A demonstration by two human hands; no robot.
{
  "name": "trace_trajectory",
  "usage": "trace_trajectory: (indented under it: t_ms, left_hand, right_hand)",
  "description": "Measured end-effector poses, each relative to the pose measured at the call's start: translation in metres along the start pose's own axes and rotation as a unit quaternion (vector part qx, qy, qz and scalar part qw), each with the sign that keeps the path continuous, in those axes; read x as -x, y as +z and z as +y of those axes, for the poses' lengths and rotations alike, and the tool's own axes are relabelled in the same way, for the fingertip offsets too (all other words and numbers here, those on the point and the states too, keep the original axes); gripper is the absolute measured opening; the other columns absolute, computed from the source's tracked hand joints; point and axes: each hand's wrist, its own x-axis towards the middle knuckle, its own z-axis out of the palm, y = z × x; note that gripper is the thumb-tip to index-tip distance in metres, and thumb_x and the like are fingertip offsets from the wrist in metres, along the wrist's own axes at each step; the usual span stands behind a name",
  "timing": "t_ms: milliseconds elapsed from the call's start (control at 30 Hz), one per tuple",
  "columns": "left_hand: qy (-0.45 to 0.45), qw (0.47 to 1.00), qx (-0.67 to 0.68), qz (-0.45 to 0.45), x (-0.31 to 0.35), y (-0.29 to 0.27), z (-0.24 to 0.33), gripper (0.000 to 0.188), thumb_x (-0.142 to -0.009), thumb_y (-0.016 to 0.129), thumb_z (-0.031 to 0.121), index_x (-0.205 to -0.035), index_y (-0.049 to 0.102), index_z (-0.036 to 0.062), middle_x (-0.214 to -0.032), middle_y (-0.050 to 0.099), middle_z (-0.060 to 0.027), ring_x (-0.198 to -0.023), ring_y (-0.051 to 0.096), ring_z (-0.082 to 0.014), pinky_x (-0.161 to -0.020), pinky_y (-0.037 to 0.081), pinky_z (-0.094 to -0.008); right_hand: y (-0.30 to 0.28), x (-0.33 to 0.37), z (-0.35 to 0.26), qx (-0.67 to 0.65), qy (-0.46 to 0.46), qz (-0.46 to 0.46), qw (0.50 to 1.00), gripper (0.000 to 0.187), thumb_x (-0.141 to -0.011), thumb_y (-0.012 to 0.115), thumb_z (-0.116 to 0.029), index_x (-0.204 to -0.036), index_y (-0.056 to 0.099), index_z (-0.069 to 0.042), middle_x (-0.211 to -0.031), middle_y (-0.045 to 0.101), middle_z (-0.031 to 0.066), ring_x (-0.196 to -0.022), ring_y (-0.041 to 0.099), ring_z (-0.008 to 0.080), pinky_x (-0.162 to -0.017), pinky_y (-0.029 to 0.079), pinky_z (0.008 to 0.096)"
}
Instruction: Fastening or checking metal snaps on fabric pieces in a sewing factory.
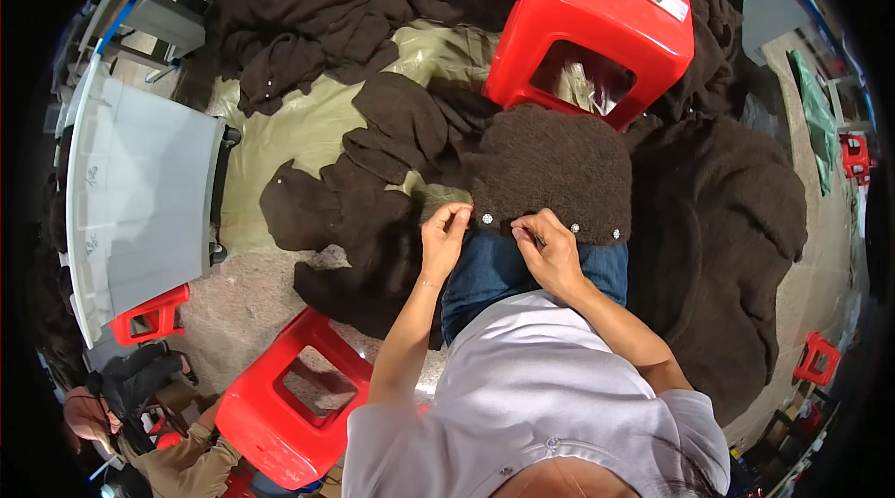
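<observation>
A dark brown fuzzy knit garment (559, 167) lies over my lap, its near edge across my blue jeans. Along that edge sit round shiny buttons: one (487, 218) between my hands, two more (575, 228) to the right of my right hand's fingers. My left hand (444, 242) is closed in a pinch at the garment's left corner. My right hand (550, 251) is curled, thumb and forefinger pinched together at the near edge; whatever is between them is too small to make out. No tool shows in either hand.
A red plastic stool (606, 13) stands ahead, small items inside. More brown garments (718, 246) heap around me, partly on yellowish plastic sheeting (270, 139). Another red stool (266, 405) is at lower left, below a grey-white wheeled panel (154, 200). A seated person (186, 456) is behind it.
</observation>
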Motion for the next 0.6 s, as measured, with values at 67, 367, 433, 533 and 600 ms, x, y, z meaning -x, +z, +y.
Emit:
trace_trajectory:
  t_ms: [67, 367, 433, 533, 600]
  left_hand:
    - [-0.008, 0.999, 0.031, 0.005, 0.012, 0.001, 0.004, 0.015, -0.088, 0.066, -0.002, -0.104, 0.068, -0.0006, -0.092, 0.063, 0.0021, -0.083, 0.057, -0.005, -0.076, 0.048, -0.0196]
    - [0.072, 0.997, 0.036, -0.001, 0.012, -0.001, 0.002, 0.007, -0.087, 0.064, -0.008, -0.092, 0.064, -0.0026, -0.092, 0.06, -0.0018, -0.08, 0.056, -0.0071, -0.073, 0.047, -0.0205]
    - [0.046, 0.997, 0.066, -0.006, 0.015, -0.001, 0.008, 0.007, -0.087, 0.063, -0.008, -0.089, 0.063, -0.0017, -0.091, 0.06, -0.0018, -0.077, 0.055, -0.0074, -0.071, 0.046, -0.0209]
    - [0.046, 0.997, 0.062, -0.001, 0.019, 0.0, 0.018, 0.007, -0.088, 0.062, -0.008, -0.087, 0.062, -0.0011, -0.091, 0.06, -0.002, -0.076, 0.054, -0.0074, -0.069, 0.046, -0.0217]
    - [0.07, 0.996, 0.046, 0.011, 0.021, -0.001, 0.02, 0.006, -0.088, 0.062, -0.007, -0.087, 0.061, -0.0013, -0.092, 0.06, -0.0033, -0.076, 0.055, -0.0082, -0.068, 0.047, -0.0224]
  right_hand:
    - [-0.002, 0.004, -0.005, 0.005, 0.029, -0.021, 0.999, 0.01, -0.085, 0.066, -0.003, -0.094, 0.068, 0.001, -0.08, 0.059, 0.0107, -0.068, 0.061, 0.0196, -0.062, 0.049, 0.0302]
    - [0.002, 0.004, -0.006, 0.004, 0.06, -0.061, 0.996, 0.012, -0.087, 0.064, -0.005, -0.097, 0.066, 0.002, -0.088, 0.063, 0.0149, -0.076, 0.065, 0.0251, -0.07, 0.052, 0.0332]
    - [0.002, 0.004, -0.005, 0.001, 0.06, -0.061, 0.996, 0.012, -0.087, 0.064, -0.006, -0.097, 0.066, 0.002, -0.088, 0.064, 0.0151, -0.076, 0.066, 0.0254, -0.07, 0.052, 0.0334]
    - [0.003, 0.004, -0.004, 0.014, 0.058, -0.066, 0.996, 0.013, -0.087, 0.064, -0.005, -0.098, 0.066, 0.002, -0.088, 0.064, 0.0153, -0.077, 0.066, 0.0256, -0.071, 0.053, 0.0336]
    - [0.004, 0.005, -0.003, 0.016, 0.054, -0.067, 0.996, 0.014, -0.086, 0.066, -0.005, -0.098, 0.066, 0.002, -0.089, 0.064, 0.0156, -0.077, 0.066, 0.0254, -0.071, 0.053, 0.0335]
